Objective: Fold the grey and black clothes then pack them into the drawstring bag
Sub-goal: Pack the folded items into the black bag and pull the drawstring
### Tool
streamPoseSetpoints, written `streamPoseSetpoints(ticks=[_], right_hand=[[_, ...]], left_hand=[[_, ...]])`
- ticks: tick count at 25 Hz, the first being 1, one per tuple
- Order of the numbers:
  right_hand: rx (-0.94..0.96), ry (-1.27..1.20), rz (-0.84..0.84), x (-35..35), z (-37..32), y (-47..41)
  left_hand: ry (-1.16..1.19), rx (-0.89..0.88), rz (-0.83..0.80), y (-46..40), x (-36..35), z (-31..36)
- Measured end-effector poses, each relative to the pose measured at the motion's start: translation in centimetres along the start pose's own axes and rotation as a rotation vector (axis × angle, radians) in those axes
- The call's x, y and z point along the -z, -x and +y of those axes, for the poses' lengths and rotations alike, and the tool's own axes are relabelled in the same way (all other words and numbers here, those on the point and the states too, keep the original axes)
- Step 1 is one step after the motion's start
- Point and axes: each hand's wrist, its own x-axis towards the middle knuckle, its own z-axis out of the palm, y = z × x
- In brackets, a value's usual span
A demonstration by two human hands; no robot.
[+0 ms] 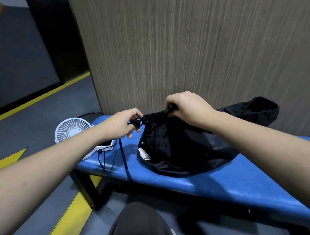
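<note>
A black drawstring bag (179, 148) sits bulging on the blue bench (220, 182), its mouth gathered at the top. My left hand (125, 123) pinches the black drawstring (125, 156) at the bag's left top corner; the cord hangs down over the bench's front edge. My right hand (186, 107) grips the gathered top edge of the bag on the right side. A black garment (252, 111) lies behind the bag against the wall, to the right. No grey garment is visible.
A small white fan (71, 129) stands at the bench's left end beside a white device (106, 145) with a cable. A wood-grain wall panel (200, 48) rises right behind the bench. My knee in dark trousers (137, 228) is below. The grey floor has yellow stripes.
</note>
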Motion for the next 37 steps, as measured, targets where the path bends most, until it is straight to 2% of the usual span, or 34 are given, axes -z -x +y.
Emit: streamPoseSetpoints(ticks=[3, 7, 11, 15, 18, 19, 21, 23, 26, 29, 33, 37], right_hand=[[0.016, -0.033, 0.025, -0.1, 0.2, 0.2], [-0.027, -0.104, -0.128, -0.2, -0.2, 0.2], [0.019, -0.062, -0.156, -0.6, -0.5, -0.2], [0.034, -0.124, -0.172, -0.8, -1.2, -0.5], [-0.042, -0.071, -0.225, -0.6, -1.3, -0.3], [-0.066, -0.051, -0.239, -0.6, -1.4, -0.3], [-0.088, -0.008, -0.273, -0.5, -1.9, -0.2], [-0.094, 0.003, -0.324, -0.5, -2.6, -0.2], [-0.064, -0.118, -0.351, -0.7, -3.6, -0.4], [-0.013, -0.294, -0.308, -0.7, -4.5, -1.2], [0.011, -0.272, -0.347, -1.3, -5.4, -2.1], [0.043, -0.232, -0.339, -1.6, -5.7, -2.4]], left_hand=[[0.015, -0.006, 0.015, 0.3, 0.7, -0.2], [0.095, -0.022, 0.053, 0.4, 1.8, 0.4], [0.31, 0.027, 0.007, 0.8, 2.7, 1.3], [0.584, 0.047, -0.029, 1.9, 3.8, 2.0], [0.501, -0.045, -0.119, 2.9, 5.4, 1.6], [0.429, -0.049, -0.093, 3.3, 5.8, 1.7], [0.293, -0.024, 0.066, 3.7, 5.9, 2.2], [0.256, -0.05, 0.176, 3.7, 5.7, 2.5], [0.263, -0.054, 0.24, 3.5, 5.9, 2.2], [0.316, -0.058, 0.23, 4.0, 6.2, 2.2], [0.36, -0.085, 0.202, 4.7, 6.1, 2.3], [0.291, -0.107, 0.194, 5.2, 6.2, 2.3]])
